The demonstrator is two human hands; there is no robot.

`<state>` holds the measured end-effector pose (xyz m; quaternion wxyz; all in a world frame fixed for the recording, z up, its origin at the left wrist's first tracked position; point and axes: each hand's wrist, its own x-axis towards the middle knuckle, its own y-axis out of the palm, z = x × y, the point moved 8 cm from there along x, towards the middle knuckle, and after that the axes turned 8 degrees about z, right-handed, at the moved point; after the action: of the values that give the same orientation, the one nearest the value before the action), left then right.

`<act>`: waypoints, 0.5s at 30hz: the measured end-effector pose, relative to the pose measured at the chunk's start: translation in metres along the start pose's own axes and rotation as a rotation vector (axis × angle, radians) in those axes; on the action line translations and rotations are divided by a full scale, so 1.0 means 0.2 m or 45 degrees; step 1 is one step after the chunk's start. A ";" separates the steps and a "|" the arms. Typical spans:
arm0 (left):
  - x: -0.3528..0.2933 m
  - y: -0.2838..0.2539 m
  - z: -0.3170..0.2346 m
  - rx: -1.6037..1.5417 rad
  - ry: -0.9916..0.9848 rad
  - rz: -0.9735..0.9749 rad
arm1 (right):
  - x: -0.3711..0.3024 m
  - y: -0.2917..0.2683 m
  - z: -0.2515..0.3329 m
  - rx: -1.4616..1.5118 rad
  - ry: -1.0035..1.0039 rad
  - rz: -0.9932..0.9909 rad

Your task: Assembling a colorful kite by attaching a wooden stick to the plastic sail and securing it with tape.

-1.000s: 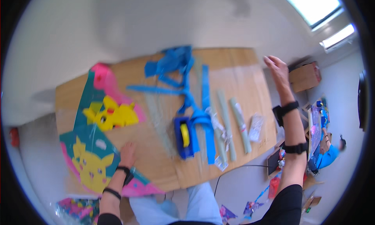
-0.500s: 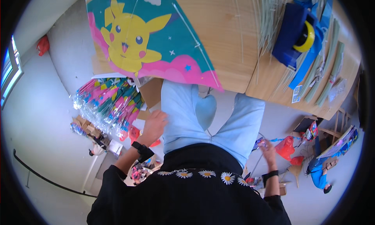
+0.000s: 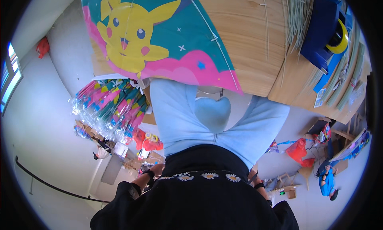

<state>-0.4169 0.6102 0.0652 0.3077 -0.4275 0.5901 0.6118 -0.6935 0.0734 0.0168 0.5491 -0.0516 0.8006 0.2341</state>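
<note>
My left hand (image 3: 158, 168) is low beside my left hip, partly covered by the black shirt; its fingers are hidden. At the other hip, my right hand (image 3: 253, 174) shows only in part, and its fingers cannot be made out. Neither hand touches the table. Before me a teal and pink kite (image 3: 191, 34) with a yellow cartoon figure lies flat on the wooden table, its lower edge hanging over the front. A thin white rod (image 3: 214, 39) runs along its right edge.
On the table (image 3: 249, 42) at the right lie loose thin rods (image 3: 297, 18), a blue tape dispenser (image 3: 317, 34) and bundled rods (image 3: 351, 80). Plastic-wrapped folded kites (image 3: 113, 106) are piled at the left. A red bag (image 3: 298, 151) and a person in blue (image 3: 328, 183) are at the right.
Both hands have drawn back from beside my thighs to my hips. My knees have spread apart, and the view has shifted slightly, moving the table's things rightward.
</note>
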 end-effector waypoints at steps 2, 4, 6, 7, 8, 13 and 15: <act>0.09 -0.15 0.11 -0.020 0.002 -0.002 | 0.13 0.03 0.09 0.044 -0.008 0.004; 0.11 -0.18 0.18 -0.074 -0.011 0.029 | 0.29 0.06 0.16 0.082 -0.035 0.002; 0.15 -0.22 0.22 -0.089 -0.007 0.021 | 0.47 0.09 0.25 0.113 -0.075 -0.013; 0.19 -0.23 0.25 -0.090 -0.005 0.018 | 0.56 0.11 0.30 0.124 -0.093 -0.022; 0.22 -0.25 0.28 -0.090 -0.003 0.008 | 0.65 0.13 0.34 0.144 -0.115 -0.039; 0.60 -0.37 0.57 -0.011 0.085 -0.059 | 1.21 0.23 0.40 0.202 -0.270 -0.174; 0.77 -0.39 0.71 0.051 0.118 -0.074 | 1.43 0.26 0.37 0.222 -0.339 -0.254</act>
<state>-0.4402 0.7400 -0.1163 0.3061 -0.4661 0.6033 0.5701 -0.7593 0.2020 -0.2455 0.6732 -0.0515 0.7289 0.1131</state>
